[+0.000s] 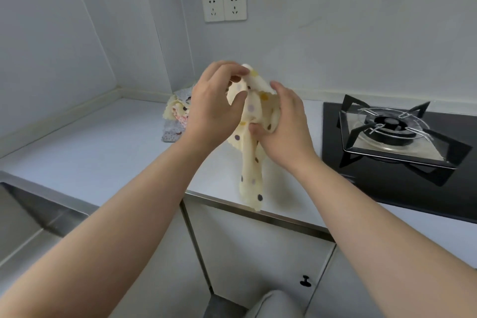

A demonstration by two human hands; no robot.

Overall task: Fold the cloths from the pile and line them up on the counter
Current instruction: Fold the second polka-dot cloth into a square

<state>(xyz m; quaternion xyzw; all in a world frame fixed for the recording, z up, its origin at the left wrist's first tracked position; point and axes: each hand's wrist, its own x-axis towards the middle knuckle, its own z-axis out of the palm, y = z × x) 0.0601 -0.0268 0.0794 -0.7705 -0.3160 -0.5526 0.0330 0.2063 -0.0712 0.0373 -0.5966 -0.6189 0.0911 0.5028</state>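
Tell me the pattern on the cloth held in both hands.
The cloth is pale yellow with purple, brown and yellow dots; the head view shows it.

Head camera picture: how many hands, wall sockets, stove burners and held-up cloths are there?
Hands: 2, left hand and right hand
Wall sockets: 2, left socket and right socket
Stove burners: 1, burner
Held cloths: 1, spotted cloth
Total: 6

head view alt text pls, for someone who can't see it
Two bare hands hold a cream polka-dot cloth above a pale counter, the left hand pinching its top, the right hand gripping its bunched middle. A pile of patterned cloths lies behind, a gas hob to the right.
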